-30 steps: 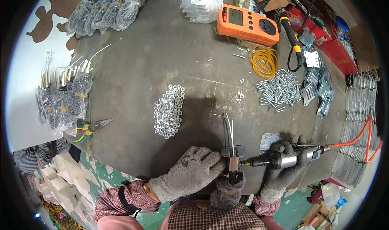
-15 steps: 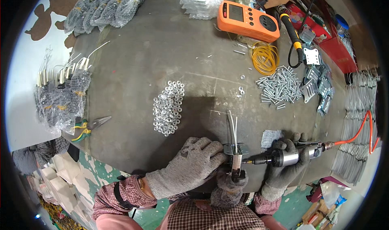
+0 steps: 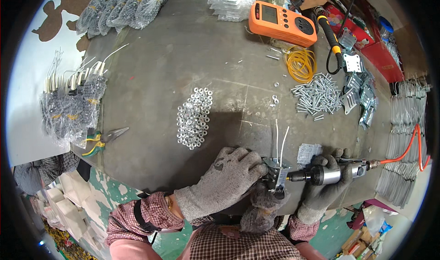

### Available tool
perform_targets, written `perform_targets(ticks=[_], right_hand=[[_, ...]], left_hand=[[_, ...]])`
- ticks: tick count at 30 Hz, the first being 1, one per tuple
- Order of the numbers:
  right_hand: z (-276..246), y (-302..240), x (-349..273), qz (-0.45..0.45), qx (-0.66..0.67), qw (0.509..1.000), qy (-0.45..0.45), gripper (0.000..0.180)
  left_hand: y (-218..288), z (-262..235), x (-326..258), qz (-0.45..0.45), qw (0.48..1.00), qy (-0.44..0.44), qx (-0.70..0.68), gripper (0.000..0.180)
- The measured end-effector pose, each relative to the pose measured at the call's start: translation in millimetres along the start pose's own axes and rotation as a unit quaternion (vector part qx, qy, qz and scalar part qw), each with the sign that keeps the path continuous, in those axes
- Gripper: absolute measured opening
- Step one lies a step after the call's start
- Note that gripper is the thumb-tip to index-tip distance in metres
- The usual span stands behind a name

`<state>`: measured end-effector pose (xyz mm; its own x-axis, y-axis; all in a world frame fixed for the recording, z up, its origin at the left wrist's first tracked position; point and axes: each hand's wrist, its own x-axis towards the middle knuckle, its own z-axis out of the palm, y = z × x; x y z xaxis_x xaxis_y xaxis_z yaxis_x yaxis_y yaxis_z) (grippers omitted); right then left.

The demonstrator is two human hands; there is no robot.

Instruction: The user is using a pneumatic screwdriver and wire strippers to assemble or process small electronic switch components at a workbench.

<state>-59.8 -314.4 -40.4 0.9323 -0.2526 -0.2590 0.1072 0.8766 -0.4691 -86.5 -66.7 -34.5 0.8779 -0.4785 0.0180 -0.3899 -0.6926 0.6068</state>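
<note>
The left hand (image 3: 220,182), in a grey glove, has its fingers bent around the left edge of a metal bracket (image 3: 271,163), grasping it from that side; the thumb and fingertips are hidden. Just right of those fingers, a small metal-cased block (image 3: 280,179) sits at the bracket, tilted slightly, with two white wires (image 3: 283,145) rising beyond the knuckles. A bubble-wrapped bundle (image 3: 259,216) hangs below the same fingers, toward the person's body. The right hand (image 3: 323,194), also gloved, has its fingers wrapped around a silver-and-black pneumatic screwdriver (image 3: 326,175). The tool's bit points left from those fingers to the block's right side; whether it touches is too small to tell. An orange air hose (image 3: 398,158) runs off to their right. Just beyond the right fingers lies a flat grey sheet (image 3: 309,153), and farther off in that direction a heap of screws (image 3: 316,95). A pile of flanged nuts (image 3: 195,120) lies beyond and left of the left fingers, with green-and-yellow-handled pliers (image 3: 114,134) well to their left.
</note>
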Motion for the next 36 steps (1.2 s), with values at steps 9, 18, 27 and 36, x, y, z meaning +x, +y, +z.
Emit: perform_targets(ticks=[9,18,27,36], right_hand=[[-3,-1,0,-0.013,0.004,1.0,0.019,0.041],[1,0,-2,-0.018,-0.006,0.999,0.032,0.041],[0,2,-3,-0.002,0.009,1.0,0.014,0.043],[-4,-1,-1,0.003,0.017,1.0,-0.002,0.042]], left_hand=[[3,-9,-10,0.023,0.999,-0.03,0.038,0.031],[7,-4,-11,0.061,0.99,-0.014,0.128,0.032],[2,-11,-11,0.056,0.994,-0.027,0.095,0.033],[-2,-4,-9,0.059,0.998,0.01,-0.009,0.041]])
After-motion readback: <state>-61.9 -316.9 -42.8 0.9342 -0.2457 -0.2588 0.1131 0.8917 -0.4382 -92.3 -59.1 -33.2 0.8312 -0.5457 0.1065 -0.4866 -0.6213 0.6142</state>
